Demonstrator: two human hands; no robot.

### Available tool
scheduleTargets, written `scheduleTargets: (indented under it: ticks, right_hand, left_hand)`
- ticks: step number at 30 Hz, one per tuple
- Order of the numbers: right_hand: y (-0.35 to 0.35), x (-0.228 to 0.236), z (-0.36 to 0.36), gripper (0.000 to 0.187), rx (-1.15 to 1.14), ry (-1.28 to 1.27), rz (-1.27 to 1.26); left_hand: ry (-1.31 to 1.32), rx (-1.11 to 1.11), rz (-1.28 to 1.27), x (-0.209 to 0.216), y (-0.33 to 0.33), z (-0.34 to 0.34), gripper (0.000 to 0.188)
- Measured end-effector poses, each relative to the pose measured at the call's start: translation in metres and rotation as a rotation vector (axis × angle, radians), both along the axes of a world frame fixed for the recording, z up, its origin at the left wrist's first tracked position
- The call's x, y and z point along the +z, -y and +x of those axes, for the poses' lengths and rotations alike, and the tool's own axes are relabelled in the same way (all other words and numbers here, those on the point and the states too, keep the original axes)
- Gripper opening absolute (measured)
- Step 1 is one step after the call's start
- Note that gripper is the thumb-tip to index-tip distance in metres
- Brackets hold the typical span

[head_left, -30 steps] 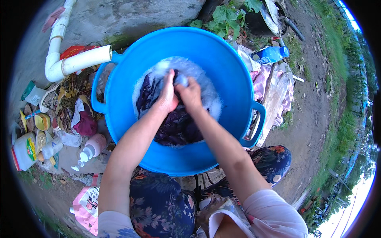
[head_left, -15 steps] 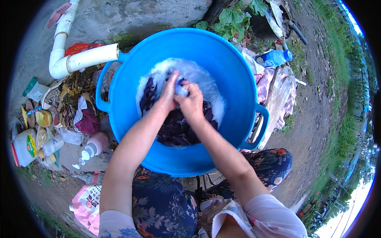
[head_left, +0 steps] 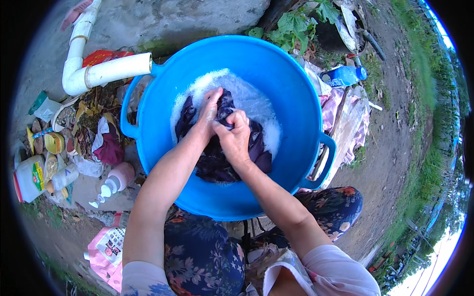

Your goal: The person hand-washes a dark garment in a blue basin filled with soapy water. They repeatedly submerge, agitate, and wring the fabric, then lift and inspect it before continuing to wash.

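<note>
A dark purple, wet piece of clothing [head_left: 217, 165] lies bunched in soapy water inside a large blue tub [head_left: 291, 98]. My right hand [head_left: 234, 135] is closed round a fold of it, knuckles up. Close beside it, my left hand [head_left: 209, 109] presses against the same cloth with its fingers together, seen mostly from the thumb side. Part of the cloth rises between and beyond both hands. White suds [head_left: 207, 81] ring the cloth, thickest at its far and right sides. The fingertips of my left hand are partly hidden.
A white pipe [head_left: 116, 70] ends at the tub's far-left rim. Bottles, including a pink one [head_left: 121, 176] and a white jug [head_left: 30, 177], stand on the left among litter. A blue-capped bottle [head_left: 343, 76] lies at the right, near wooden boards [head_left: 340, 128]. My knees flank the tub's near side.
My right hand has shifted slightly down and left, and its fingers now wrap a dark fold. A pale, sudsy bunch between my hands has gone from sight; more dark cloth shows beyond them.
</note>
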State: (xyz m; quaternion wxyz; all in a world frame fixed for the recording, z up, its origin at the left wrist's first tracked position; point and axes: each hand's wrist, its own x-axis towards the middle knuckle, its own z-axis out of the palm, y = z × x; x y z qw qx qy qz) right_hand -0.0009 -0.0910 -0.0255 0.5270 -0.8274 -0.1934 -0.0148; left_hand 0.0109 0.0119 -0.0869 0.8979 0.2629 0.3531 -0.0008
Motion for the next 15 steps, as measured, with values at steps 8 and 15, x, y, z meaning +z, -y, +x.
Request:
scheduleTargets:
  ticks: [8, 15]
  right_hand:
    - [0.02, -0.055, 0.097, 0.022, -0.433, -0.116, -0.209]
    - [-0.005, -0.004, 0.01, 0.033, 0.051, -0.018, 0.031]
  left_hand:
    - [0.084, -0.126, 0.003, 0.049, 0.044, -0.005, 0.029]
    - [-0.049, -0.073, -0.25, -0.012, 0.009, -0.009, 0.028]
